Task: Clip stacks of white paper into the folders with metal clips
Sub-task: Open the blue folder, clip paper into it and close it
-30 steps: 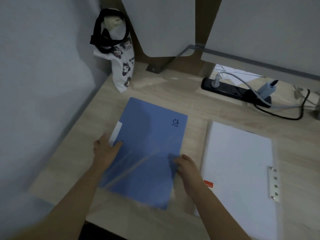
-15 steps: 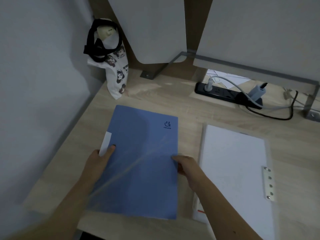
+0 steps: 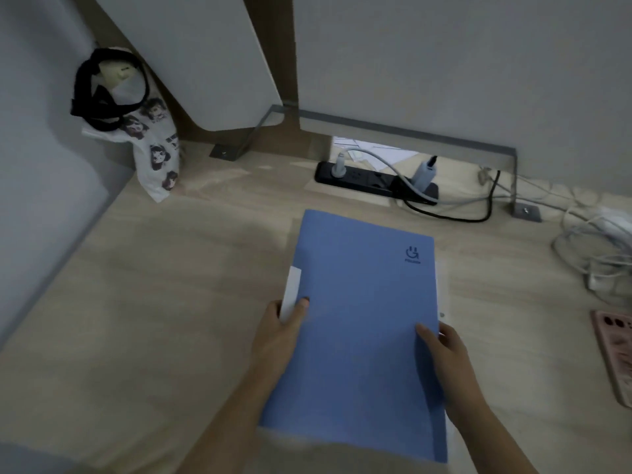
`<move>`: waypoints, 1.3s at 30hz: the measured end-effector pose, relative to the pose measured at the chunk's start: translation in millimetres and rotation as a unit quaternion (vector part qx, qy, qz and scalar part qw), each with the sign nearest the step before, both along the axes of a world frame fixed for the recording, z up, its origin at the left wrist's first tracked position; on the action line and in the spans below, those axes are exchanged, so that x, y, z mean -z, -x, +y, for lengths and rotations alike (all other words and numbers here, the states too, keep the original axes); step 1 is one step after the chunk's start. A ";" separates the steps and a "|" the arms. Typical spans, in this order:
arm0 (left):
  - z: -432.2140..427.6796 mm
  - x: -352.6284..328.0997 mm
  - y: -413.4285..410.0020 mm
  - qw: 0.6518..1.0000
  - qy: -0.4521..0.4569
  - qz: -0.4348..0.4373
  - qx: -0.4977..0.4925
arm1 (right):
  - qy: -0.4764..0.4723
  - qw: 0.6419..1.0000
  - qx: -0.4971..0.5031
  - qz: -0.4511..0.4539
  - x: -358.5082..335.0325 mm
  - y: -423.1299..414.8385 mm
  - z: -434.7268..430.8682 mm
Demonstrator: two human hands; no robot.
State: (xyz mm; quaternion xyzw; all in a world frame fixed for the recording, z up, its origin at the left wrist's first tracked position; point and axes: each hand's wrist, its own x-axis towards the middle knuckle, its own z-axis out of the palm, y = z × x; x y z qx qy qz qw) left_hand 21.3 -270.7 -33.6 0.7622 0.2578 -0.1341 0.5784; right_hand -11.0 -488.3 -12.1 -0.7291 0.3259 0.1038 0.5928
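The pale wooden desk (image 3: 171,302) stands against a grey wall, and over its front middle I see the closed blue folder (image 3: 362,336), a thin white strip (image 3: 441,289) showing along its right side. My left hand (image 3: 277,336) grips the folder's left edge, thumb on the cover beside a white tab (image 3: 292,290), while my right hand (image 3: 448,354) grips the right edge likewise. Beyond lie a black power strip (image 3: 362,179), a printed tote bag (image 3: 154,155) in the left corner, and tangled white cables (image 3: 598,254) at right.

- Dim, bluish cast, soft shadows.
- Brightest spot: gap behind power strip (image 3: 355,179), 1 o'clock.
- Soft blur throughout, worst at 6 o'clock.
- Wide-angle bending at edges.
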 end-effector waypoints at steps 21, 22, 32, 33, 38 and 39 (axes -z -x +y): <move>-39.9 44.0 -23.1 0.987 -0.047 0.139 0.060 | -0.103 0.987 0.011 0.123 52.5 -5.3 -72.0; -38.4 42.1 -23.8 0.988 -0.015 0.139 0.071 | -0.110 0.985 0.011 0.133 50.9 -8.6 -75.4; -56.0 1.4 -1.8 0.998 -0.002 -0.070 -0.003 | -0.165 0.983 -0.054 0.053 19.8 -14.0 -83.7; -54.8 -7.2 -2.0 0.995 0.005 -0.103 0.001 | -0.161 0.985 -0.056 0.014 13.3 -14.0 -81.8; -39.3 -38.6 -4.6 0.971 0.005 -0.234 0.055 | -0.091 0.979 -0.054 -0.174 -21.0 -14.1 -70.7; -35.5 -39.9 -4.6 0.967 0.000 -0.245 0.071 | -0.084 0.976 -0.054 -0.195 -22.7 -13.8 -69.8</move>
